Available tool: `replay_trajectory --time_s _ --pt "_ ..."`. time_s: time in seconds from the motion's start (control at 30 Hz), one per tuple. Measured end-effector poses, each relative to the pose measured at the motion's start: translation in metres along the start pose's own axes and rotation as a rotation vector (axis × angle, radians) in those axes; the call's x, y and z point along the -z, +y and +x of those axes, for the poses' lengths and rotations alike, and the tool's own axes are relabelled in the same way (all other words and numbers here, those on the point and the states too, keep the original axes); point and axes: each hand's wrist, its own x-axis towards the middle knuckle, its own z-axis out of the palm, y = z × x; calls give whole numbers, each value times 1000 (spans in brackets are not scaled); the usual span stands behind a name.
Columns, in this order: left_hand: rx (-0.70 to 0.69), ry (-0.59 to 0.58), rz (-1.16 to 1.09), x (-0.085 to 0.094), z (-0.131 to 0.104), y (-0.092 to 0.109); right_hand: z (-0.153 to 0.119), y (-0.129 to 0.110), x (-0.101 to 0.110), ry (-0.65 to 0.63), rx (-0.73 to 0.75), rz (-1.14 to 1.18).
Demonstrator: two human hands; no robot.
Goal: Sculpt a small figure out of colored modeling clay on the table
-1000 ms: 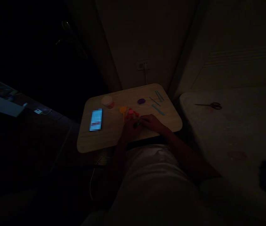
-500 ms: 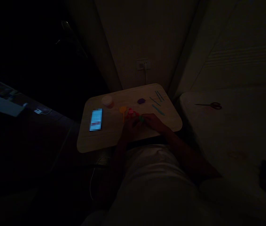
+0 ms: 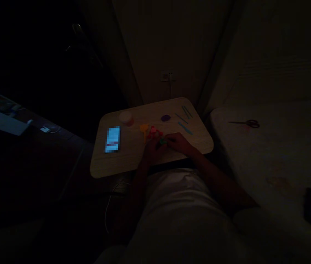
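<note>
In dim light, both my hands meet above the near edge of a small table. A small green lump (image 3: 163, 141), apparently modelling clay, sits at the fingertips. My left hand (image 3: 152, 148) is closed around its left side. Curled in from the right, my right hand (image 3: 179, 143) pinches at the lump's other side. Just beyond the fingers lies a red figure (image 3: 153, 130) with small parts spread about it. An orange piece on a stick (image 3: 143, 128) lies left of it, and a purple flat lump (image 3: 165, 117) farther back.
A lit phone (image 3: 112, 139) and a lidded tub (image 3: 126, 118) occupy the left of the table (image 3: 125, 161). Several teal sticks lie back right, beside a teal knife-shaped tool (image 3: 185, 128). Scissors (image 3: 247, 123) rest on a pale surface to the right. Behind is a wall socket (image 3: 167, 76).
The green lump has shifted slightly left and toward me, and more of it shows between my fingers. My hands have moved only slightly; the things on the table stay put.
</note>
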Motion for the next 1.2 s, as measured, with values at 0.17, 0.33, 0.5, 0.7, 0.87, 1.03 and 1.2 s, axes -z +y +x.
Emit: replay_trajectory --time_s 0.17,0.33,0.5,0.7,0.87,1.03,1.2 --pt "-17 -12 -9 2 2 2 -1 0 0 -34 8 -56" --pt "-31 -15 -33 3 2 3 0 1 -1 -61 10 -123" --pt "6 3 -12 4 4 3 -1 -1 -1 -21 -37 2" --pt "-3 1 -10 3 5 3 -2 -6 0 -49 -33 -2" --pt "-3 -1 16 3 3 0 0 -6 1 -29 -44 63" --pt "-3 12 -82 0 6 -15 1 -5 1 17 -58 78" --pt "-17 53 -135 -1 6 -17 2 -3 0 45 -35 63"
